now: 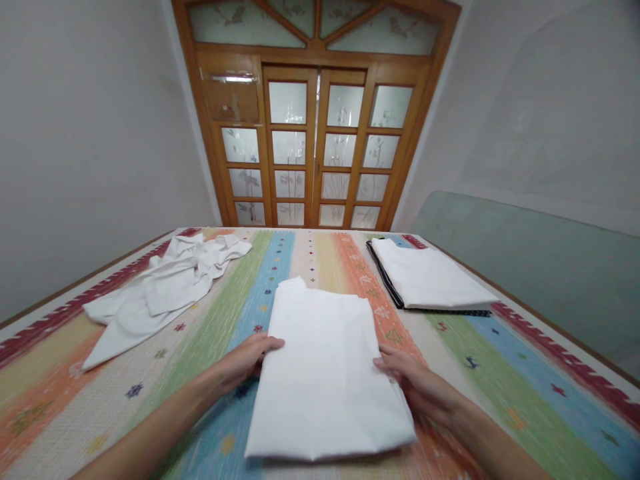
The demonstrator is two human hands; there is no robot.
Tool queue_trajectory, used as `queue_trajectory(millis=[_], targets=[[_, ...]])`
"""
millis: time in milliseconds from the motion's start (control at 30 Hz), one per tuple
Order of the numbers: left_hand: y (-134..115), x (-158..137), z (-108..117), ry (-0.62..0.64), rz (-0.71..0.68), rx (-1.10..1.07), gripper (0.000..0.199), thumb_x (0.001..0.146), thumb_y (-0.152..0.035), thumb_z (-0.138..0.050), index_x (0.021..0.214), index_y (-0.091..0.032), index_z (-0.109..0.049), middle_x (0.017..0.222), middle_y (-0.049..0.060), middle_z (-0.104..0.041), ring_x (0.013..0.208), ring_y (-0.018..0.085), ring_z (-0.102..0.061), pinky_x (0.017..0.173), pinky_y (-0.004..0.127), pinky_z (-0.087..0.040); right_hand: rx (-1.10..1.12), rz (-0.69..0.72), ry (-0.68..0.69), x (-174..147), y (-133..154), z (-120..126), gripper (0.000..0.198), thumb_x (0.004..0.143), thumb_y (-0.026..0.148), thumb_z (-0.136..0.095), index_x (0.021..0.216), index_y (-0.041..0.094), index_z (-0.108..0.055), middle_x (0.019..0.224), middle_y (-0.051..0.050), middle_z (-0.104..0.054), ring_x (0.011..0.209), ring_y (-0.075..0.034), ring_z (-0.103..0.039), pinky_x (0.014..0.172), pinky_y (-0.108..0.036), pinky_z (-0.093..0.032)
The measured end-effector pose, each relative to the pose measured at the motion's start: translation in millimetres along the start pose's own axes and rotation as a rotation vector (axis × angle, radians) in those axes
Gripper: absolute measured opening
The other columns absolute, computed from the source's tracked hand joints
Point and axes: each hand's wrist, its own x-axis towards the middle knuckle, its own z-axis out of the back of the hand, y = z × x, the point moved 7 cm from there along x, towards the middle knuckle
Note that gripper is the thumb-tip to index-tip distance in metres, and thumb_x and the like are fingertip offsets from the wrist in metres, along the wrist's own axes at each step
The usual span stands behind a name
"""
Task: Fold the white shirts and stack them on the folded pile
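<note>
A folded white cloth (325,373) lies flat in front of me on a striped, many-coloured table cover (240,293). My left hand (247,360) rests at the cloth's left edge, fingertips touching or just under it. At the right edge my right hand (413,380) does the same, fingers on the cloth's side. Whether either hand pinches the fabric cannot be told.
A crumpled pile of white cloths (160,290) lies at the far left. At the far right a neat stack of folded white cloth (430,277) sits on a dark-edged piece. Wooden glass-paned doors (315,133) stand behind; a pale green panel (540,267) leans at the right wall.
</note>
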Motion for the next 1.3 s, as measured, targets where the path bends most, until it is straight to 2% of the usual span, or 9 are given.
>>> queue_trajectory(millis=[133,200,300,467,600,733,867,1033,1300], targets=[[-5.8,-5.2,-14.4,0.024,-0.027,-0.125,0.043,0.063,-0.034,-0.073,0.101,-0.017,-0.063,0.099,0.008,-0.073,0.085,0.022,-0.069,0.068,0.028,-0.054,-0.022,-0.010,0.107,-4.8,0.2,-13.6,0.063,0.068,0.025,-0.073,0.128,0.023,-0.053,0.126,-0.010,-0.065,0.101,-0.024,-0.068,0.085,-0.035,-0.053],[-5.6,-5.9,-20.3,0.034,-0.015,-0.191,0.048,0.064,-0.031,-0.073,0.108,-0.016,-0.061,0.101,0.010,-0.073,0.083,0.023,-0.070,0.069,0.031,-0.055,-0.024,-0.030,0.110,-4.5,-4.6,-16.5,0.068,0.067,0.024,-0.072,0.131,0.023,-0.051,0.126,-0.011,-0.065,0.099,-0.025,-0.068,0.083,-0.034,-0.055],[0.8,-3.2,-24.9,0.026,0.065,-0.242,0.050,0.065,-0.029,-0.072,0.110,-0.011,-0.061,0.091,0.013,-0.074,0.072,0.024,-0.070,0.063,0.032,-0.057,-0.026,-0.058,0.065,-1.7,-11.0,-14.4,0.072,0.064,0.020,-0.072,0.132,0.023,-0.051,0.121,-0.010,-0.068,0.092,-0.023,-0.070,0.076,-0.030,-0.055],[2.0,1.6,-26.8,-0.009,0.084,-0.293,0.052,0.063,-0.023,-0.073,0.111,-0.010,-0.060,0.083,0.011,-0.074,0.064,0.022,-0.069,0.059,0.031,-0.057,-0.036,-0.014,0.014,-3.4,3.7,-3.2,0.069,0.061,0.021,-0.069,0.129,0.023,-0.055,0.120,-0.010,-0.068,0.095,-0.025,-0.069,0.078,-0.034,-0.055],[-2.0,2.7,-35.0,-0.012,0.024,-0.314,0.058,0.058,-0.015,-0.074,0.113,-0.012,-0.058,0.090,0.012,-0.074,0.070,0.022,-0.070,0.062,0.030,-0.058,-0.082,0.059,-0.147,-13.3,26.1,13.7,0.059,0.065,0.031,-0.071,0.122,0.024,-0.061,0.113,-0.009,-0.070,0.095,-0.029,-0.069,0.078,-0.037,-0.056],[-0.6,5.3,-43.7,-0.037,0.015,-0.337,0.054,0.059,-0.013,-0.071,0.112,-0.012,-0.059,0.103,0.013,-0.072,0.077,0.022,-0.071,0.066,0.031,-0.058,-0.016,0.038,-0.253,-16.1,25.4,27.6,0.045,0.066,0.030,-0.072,0.110,0.021,-0.067,0.096,-0.007,-0.074,0.086,-0.025,-0.070,0.071,-0.030,-0.056],[-1.9,8.8,-48.1,-0.076,-0.042,-0.345,0.057,0.059,-0.010,-0.070,0.114,-0.014,-0.057,0.112,0.013,-0.070,0.085,0.022,-0.070,0.072,0.031,-0.058,-0.018,-0.020,-0.207,-6.1,12.5,37.7,0.043,0.070,0.028,-0.075,0.109,0.015,-0.064,0.099,-0.010,-0.074,0.074,-0.019,-0.069,0.060,-0.024,-0.053],[-5.0,13.6,-53.1,-0.143,-0.110,-0.340,0.063,0.059,-0.005,-0.067,0.119,-0.015,-0.052,0.110,0.012,-0.070,0.085,0.022,-0.069,0.071,0.031,-0.057,-0.108,0.017,-0.080,4.5,17.3,45.1,0.057,0.071,0.029,-0.078,0.122,0.019,-0.056,0.116,-0.011,-0.070,0.083,-0.021,-0.071,0.066,-0.026,-0.054],[-31.3,28.9,-75.6,-0.136,-0.175,-0.398,0.062,0.059,-0.006,-0.065,0.119,-0.018,-0.052,0.106,0.011,-0.071,0.082,0.022,-0.068,0.068,0.031,-0.056,-0.204,0.095,-0.183,-0.7,61.3,68.0,0.062,0.068,0.029,-0.079,0.124,0.022,-0.054,0.111,-0.007,-0.072,0.079,-0.019,-0.070,0.063,-0.023,-0.054]])
